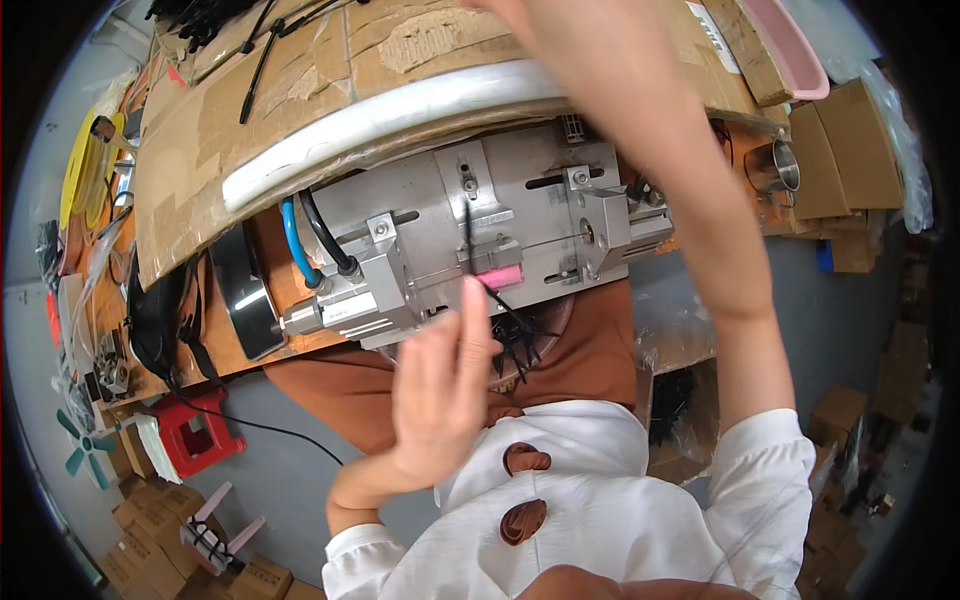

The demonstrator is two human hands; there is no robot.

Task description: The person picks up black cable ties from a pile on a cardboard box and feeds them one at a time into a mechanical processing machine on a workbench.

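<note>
My left hand (438,385) is in front of a metal fixture (540,215), its fingers pinched on a thin black rod (468,235) that points up across the fixture. A small pink piece (500,276) sits at the fixture's front, just right of the rod. Below it, several black rod parts (515,350) lie in a round container on my lap, partly behind my left hand. My right hand (545,20) stretches over the cardboard at the top edge. It is blurred, and its fingers are out of the picture.
A cardboard sheet (200,190) with a long white tube (390,110) along its edge covers the back of the bench. Black rods (262,75) lie on it. A phone (246,295) is at left, a metal cup (772,167) at right. A red stool (195,430) stands on the floor.
</note>
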